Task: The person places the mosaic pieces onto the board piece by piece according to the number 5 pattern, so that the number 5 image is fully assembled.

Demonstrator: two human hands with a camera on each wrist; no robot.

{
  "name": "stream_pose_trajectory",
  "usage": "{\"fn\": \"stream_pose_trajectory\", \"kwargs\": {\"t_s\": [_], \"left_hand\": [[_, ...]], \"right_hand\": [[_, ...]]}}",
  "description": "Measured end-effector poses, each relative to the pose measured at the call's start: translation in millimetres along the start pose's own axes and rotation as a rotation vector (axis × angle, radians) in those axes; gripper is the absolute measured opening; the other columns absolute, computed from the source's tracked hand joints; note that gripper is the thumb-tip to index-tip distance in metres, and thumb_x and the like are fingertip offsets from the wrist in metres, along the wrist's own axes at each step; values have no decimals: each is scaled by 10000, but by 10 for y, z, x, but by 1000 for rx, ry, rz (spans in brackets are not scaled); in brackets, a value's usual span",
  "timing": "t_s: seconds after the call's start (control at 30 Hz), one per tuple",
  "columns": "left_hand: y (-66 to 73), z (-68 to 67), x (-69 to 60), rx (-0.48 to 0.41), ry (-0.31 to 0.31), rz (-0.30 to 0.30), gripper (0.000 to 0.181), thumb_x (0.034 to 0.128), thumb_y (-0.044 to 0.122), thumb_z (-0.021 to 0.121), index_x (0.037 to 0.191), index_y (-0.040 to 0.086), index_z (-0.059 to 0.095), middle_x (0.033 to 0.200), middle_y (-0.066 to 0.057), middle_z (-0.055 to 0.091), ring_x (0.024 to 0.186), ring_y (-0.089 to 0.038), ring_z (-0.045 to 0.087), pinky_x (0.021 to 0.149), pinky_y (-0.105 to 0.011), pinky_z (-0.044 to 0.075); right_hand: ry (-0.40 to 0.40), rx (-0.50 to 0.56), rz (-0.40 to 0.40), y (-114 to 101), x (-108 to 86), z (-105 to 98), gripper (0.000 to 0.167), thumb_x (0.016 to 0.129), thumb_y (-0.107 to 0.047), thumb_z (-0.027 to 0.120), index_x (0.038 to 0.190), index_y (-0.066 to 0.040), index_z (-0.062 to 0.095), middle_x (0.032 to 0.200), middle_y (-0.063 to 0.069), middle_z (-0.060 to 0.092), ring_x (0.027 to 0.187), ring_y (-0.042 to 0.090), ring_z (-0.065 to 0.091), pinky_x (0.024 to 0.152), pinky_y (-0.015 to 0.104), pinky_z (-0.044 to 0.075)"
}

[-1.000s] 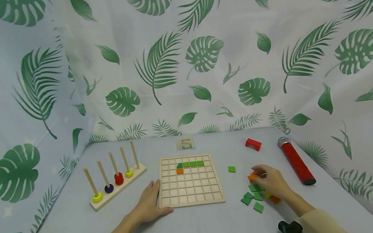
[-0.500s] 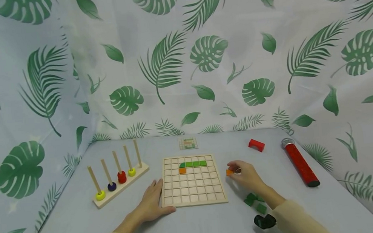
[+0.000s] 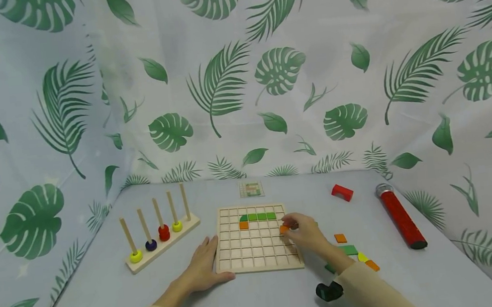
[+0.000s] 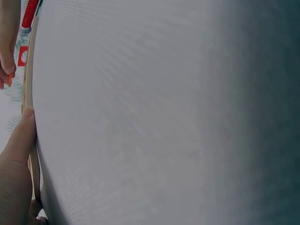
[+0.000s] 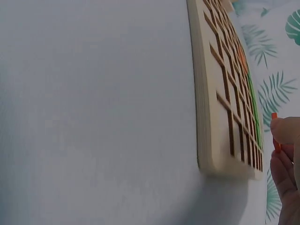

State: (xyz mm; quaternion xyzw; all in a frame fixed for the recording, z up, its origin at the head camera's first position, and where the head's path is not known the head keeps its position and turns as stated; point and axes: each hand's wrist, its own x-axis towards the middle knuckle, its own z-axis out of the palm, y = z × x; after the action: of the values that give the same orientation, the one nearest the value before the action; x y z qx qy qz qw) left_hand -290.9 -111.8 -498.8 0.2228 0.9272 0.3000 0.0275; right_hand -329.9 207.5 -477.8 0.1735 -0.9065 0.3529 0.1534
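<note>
My right hand point(image 3: 306, 234) pinches a small orange tile point(image 5: 275, 136) between thumb and fingers, over the right side of the wooden grid board point(image 3: 257, 262). My left hand point(image 3: 201, 265) rests on the table against the board's left edge, fingers extended, thumb near the front left corner. In the grid's second row lie a dark green rounded tile point(image 3: 243, 219) and several green tiles point(image 3: 261, 216). One orange tile point(image 3: 244, 225) sits just below the rounded one. In the left wrist view, the left thumb point(image 4: 21, 136) touches the board's side.
Loose tiles lie right of the board: orange point(image 3: 340, 238), green point(image 3: 348, 250), yellow point(image 3: 362, 257); my right arm hides others. A pattern card point(image 3: 251, 189) lies behind the board. A peg stand point(image 3: 165, 244) with rings is left. A red arch block point(image 3: 342, 192) and red cylinder point(image 3: 401, 217) stand right.
My right hand has picked the orange tile from the loose pile and carried it left, over the board. My left hand stays at the board's edge. The head view has shifted slightly.
</note>
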Motion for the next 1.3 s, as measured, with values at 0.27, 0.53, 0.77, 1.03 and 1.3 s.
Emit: {"fn": "stream_pose_trajectory", "kwargs": {"t_s": [0.27,0.53,0.77,1.03,1.3], "left_hand": [[-2,-3,2,3,6,4,1124,726,580,726,1469,-65,181,1500,-252,236,1396,-405,135,1125,-528,128],[-9,-16,5,13,11,18,1114,737,581,716,1464,-74,184,1498,-255,238,1390,-416,143,1124,-527,134],[-9,-26,0,1,4,18,1114,737,580,716,1461,-81,186,1495,-263,238,1389,-419,144,1122,-532,140],[17,-47,-4,-22,11,33,1111,737,562,727,1458,-89,186,1490,-273,240,1386,-426,147,1118,-541,144],[9,-50,-20,-36,9,31,1106,741,552,729,1458,-89,183,1488,-285,232,1385,-431,144,1113,-553,149]], "right_hand": [[-29,26,-63,-154,102,242,315,757,30,716,1064,21,645,927,28,651,849,161,616,751,305,543],[-89,33,-105,-298,232,450,303,784,20,692,1082,18,635,957,39,643,871,165,607,764,292,537],[-149,50,-98,-379,362,599,306,819,-30,702,1115,-13,626,995,35,645,897,155,611,774,264,534],[-179,70,-137,-444,421,717,282,828,-18,693,1098,5,615,1001,69,640,891,175,613,749,240,536],[-181,27,-133,-463,369,828,323,820,-5,694,1130,22,608,1020,70,607,885,159,589,736,229,526]]}}
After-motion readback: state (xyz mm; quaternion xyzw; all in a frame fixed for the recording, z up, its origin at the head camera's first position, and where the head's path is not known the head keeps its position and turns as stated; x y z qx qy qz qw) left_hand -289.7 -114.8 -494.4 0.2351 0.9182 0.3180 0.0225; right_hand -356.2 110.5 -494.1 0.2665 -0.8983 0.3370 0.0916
